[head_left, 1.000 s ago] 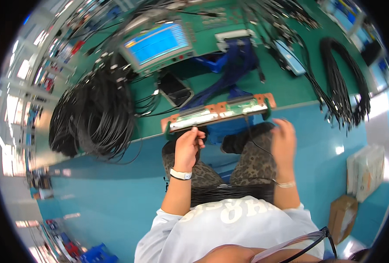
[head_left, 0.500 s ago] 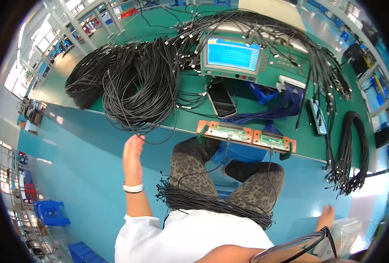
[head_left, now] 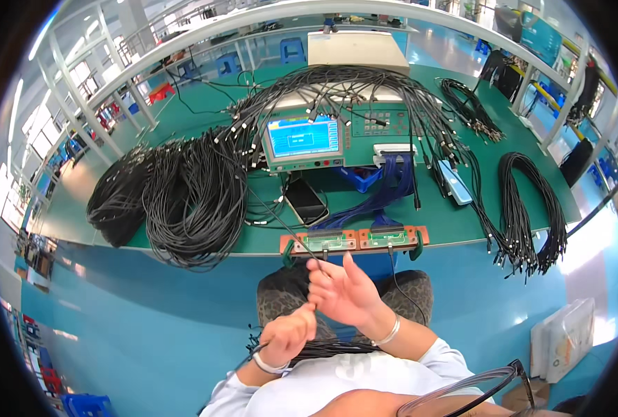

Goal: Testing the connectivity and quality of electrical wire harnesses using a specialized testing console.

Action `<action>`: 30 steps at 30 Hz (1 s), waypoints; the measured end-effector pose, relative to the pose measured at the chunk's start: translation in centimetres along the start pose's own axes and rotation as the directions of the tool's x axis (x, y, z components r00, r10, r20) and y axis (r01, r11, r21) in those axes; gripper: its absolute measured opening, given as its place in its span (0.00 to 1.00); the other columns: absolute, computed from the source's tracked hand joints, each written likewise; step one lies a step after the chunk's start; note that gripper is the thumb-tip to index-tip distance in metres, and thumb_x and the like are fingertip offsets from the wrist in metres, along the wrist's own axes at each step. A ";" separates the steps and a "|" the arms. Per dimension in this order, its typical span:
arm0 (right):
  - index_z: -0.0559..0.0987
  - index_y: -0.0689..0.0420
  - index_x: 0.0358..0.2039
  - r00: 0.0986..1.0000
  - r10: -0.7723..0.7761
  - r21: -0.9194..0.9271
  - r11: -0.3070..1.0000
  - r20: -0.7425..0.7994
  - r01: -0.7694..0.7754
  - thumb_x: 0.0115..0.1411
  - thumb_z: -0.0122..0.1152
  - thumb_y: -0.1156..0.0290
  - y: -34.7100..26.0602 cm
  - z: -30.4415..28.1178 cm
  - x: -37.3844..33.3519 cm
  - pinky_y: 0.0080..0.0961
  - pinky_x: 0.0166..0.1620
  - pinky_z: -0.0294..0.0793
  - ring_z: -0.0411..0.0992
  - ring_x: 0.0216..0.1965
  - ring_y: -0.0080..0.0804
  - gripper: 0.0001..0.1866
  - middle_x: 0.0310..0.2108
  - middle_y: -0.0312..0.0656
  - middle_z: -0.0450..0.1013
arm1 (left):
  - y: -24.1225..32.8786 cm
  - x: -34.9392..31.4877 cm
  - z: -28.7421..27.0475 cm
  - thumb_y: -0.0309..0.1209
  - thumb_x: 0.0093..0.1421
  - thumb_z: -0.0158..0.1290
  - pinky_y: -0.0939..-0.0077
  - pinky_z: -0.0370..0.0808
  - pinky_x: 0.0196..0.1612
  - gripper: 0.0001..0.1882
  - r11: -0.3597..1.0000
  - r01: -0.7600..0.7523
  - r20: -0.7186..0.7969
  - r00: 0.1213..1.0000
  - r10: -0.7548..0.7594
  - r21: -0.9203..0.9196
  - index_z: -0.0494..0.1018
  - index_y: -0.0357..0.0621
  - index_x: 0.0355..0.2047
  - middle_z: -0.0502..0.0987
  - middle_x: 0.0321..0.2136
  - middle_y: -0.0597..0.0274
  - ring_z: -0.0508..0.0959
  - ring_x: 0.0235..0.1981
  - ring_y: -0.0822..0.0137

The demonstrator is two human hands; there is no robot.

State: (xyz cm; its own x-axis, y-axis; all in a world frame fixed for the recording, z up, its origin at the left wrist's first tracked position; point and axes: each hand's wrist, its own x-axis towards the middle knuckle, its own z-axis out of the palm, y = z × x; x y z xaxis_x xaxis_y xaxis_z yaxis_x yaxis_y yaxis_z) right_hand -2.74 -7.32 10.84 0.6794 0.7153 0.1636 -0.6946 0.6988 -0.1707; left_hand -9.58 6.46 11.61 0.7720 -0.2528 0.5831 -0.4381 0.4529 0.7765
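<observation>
A thin black cable (head_left: 295, 235) slants down from the bench to my hands in front of my lap. My right hand (head_left: 343, 290) has its fingers curled round the cable, thumb pointing up. Closer to my body, my left hand (head_left: 289, 337) is closed in a fist, also on the cable, whose tail trails to the lower left. Just beyond the hands, at the bench edge, is a test fixture (head_left: 354, 240) with two green circuit boards; a cable is plugged into each. More black cables (head_left: 336, 347) lie across my lap, partly hidden by my forearms.
A tester (head_left: 305, 139) with a lit screen stands on the green bench (head_left: 420, 208), cables draped over it. Large coiled cable bundles (head_left: 194, 201) lie left, another bundle (head_left: 531, 208) right. A phone (head_left: 305, 201) rests behind the fixture. Boxes (head_left: 563, 339) stand on the floor at right.
Both hands have come in from far apart at the sides to meet in front of my lap, and now grip a cable. The view has shifted, and a box has appeared on the tester's screen.
</observation>
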 end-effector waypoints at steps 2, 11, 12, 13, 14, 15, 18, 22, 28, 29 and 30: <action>0.72 0.59 0.36 0.840 -0.060 0.032 0.998 0.539 0.051 0.57 0.38 0.41 -0.7 1.0 -0.4 0.30 0.30 0.63 0.65 0.23 0.30 0.31 0.24 0.39 0.70 | 0.4 -0.5 -2.1 0.45 0.63 0.33 0.62 0.61 0.47 0.27 0.976 0.000 0.110 0.994 0.025 -0.217 0.63 0.43 0.11 0.67 0.14 0.64 0.70 0.22 0.61; 0.68 0.54 0.22 0.438 -0.567 -0.114 0.516 0.698 0.849 0.56 0.50 0.65 -10.2 5.6 -19.0 0.17 0.14 0.49 0.52 0.10 0.19 0.09 0.11 0.33 0.61 | 6.7 -0.6 -7.6 0.50 0.61 0.36 0.77 0.57 0.08 0.26 0.845 -0.162 -0.138 0.985 0.105 -0.510 0.51 0.53 0.10 0.51 0.06 0.73 0.51 0.06 0.78; 0.68 0.55 0.24 0.367 -0.650 -0.059 0.444 0.665 0.894 0.58 0.48 0.67 -10.8 6.3 -21.3 0.16 0.14 0.48 0.51 0.10 0.18 0.08 0.10 0.32 0.58 | 8.0 -0.8 -9.3 0.48 0.61 0.37 0.82 0.43 0.09 0.24 0.698 -0.307 -0.200 0.952 0.233 -0.647 0.53 0.51 0.13 0.47 0.07 0.73 0.46 0.07 0.79; 0.68 0.55 0.24 0.374 -0.646 -0.090 0.429 0.666 0.899 0.58 0.48 0.67 -11.3 6.7 -23.2 0.16 0.14 0.48 0.51 0.10 0.18 0.08 0.10 0.32 0.58 | 9.4 -1.3 -11.0 0.47 0.62 0.37 0.82 0.42 0.10 0.22 0.729 -0.367 -0.264 0.929 0.259 -0.578 0.54 0.49 0.15 0.49 0.08 0.73 0.46 0.08 0.78; 0.67 0.56 0.25 0.374 -0.752 -0.159 0.346 0.543 0.925 0.59 0.46 0.68 -11.6 7.2 -25.1 0.16 0.14 0.48 0.50 0.10 0.18 0.08 0.10 0.32 0.56 | 10.4 -1.9 -12.9 0.46 0.62 0.36 0.82 0.42 0.11 0.21 0.677 -0.466 -0.368 0.881 0.296 -0.569 0.54 0.47 0.17 0.50 0.09 0.72 0.45 0.08 0.78; 0.67 0.57 0.27 0.347 -0.844 -0.235 0.270 0.410 0.934 0.60 0.45 0.69 -11.8 7.4 -26.8 0.17 0.15 0.48 0.48 0.11 0.19 0.07 0.10 0.31 0.53 | 10.9 -2.5 -14.8 0.46 0.62 0.36 0.82 0.42 0.11 0.21 0.713 -0.428 -0.339 0.899 0.276 -0.555 0.54 0.47 0.17 0.50 0.09 0.72 0.45 0.08 0.78; 0.66 0.59 0.31 0.249 -0.962 -0.404 0.186 0.110 0.896 0.62 0.42 0.69 -12.2 6.1 -30.6 0.17 0.16 0.49 0.46 0.12 0.19 0.07 0.12 0.31 0.51 | 10.9 -4.4 -19.6 0.44 0.63 0.34 0.84 0.45 0.11 0.20 0.784 -0.414 -0.794 0.586 -0.159 -0.463 0.56 0.44 0.19 0.53 0.10 0.71 0.47 0.09 0.77; 0.66 0.60 0.36 0.002 -0.960 -0.558 0.165 -0.281 0.814 0.63 0.39 0.68 -13.7 1.3 -33.1 0.16 0.17 0.49 0.46 0.14 0.19 0.10 0.14 0.30 0.52 | 8.9 -7.0 -23.2 0.43 0.63 0.34 0.84 0.47 0.11 0.19 0.863 -0.413 -0.937 0.305 -0.170 -0.291 0.59 0.43 0.21 0.53 0.10 0.70 0.49 0.10 0.77; 0.67 0.60 0.42 -0.367 -0.844 -0.708 0.021 -0.391 0.706 0.63 0.40 0.65 -15.6 -4.9 -34.7 0.15 0.19 0.50 0.49 0.16 0.18 0.13 0.17 0.29 0.55 | 7.5 -11.1 -25.6 0.40 0.63 0.36 0.84 0.47 0.10 0.14 0.951 -0.305 -0.979 -0.204 -0.013 0.051 0.61 0.46 0.24 0.52 0.11 0.71 0.49 0.10 0.77; 0.67 0.60 0.42 -0.344 -0.849 -0.703 0.044 -0.401 0.710 0.63 0.40 0.65 -15.6 -5.2 -35.1 0.15 0.19 0.50 0.49 0.16 0.18 0.13 0.17 0.29 0.55 | 7.6 -11.4 -25.8 0.40 0.63 0.37 0.85 0.47 0.10 0.14 0.951 -0.294 -0.968 -0.248 0.022 0.097 0.61 0.46 0.24 0.52 0.11 0.72 0.49 0.09 0.77; 0.67 0.59 0.42 -0.378 -0.843 -0.730 0.025 -0.383 0.683 0.63 0.41 0.65 -15.6 -5.3 -35.3 0.15 0.18 0.50 0.48 0.15 0.18 0.13 0.17 0.29 0.54 | 7.8 -11.5 -25.8 0.40 0.63 0.37 0.85 0.47 0.10 0.14 0.956 -0.281 -0.975 -0.223 0.024 0.088 0.61 0.46 0.24 0.52 0.11 0.72 0.49 0.09 0.77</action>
State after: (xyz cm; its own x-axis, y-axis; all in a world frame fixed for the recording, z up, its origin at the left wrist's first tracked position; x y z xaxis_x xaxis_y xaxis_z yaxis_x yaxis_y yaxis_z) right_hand -14.67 -43.50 2.53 0.4194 -0.8602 -0.2902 0.6192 0.5048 -0.6014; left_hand -10.00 34.95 4.75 0.2662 0.9003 -0.3444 -0.6761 0.4291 0.5990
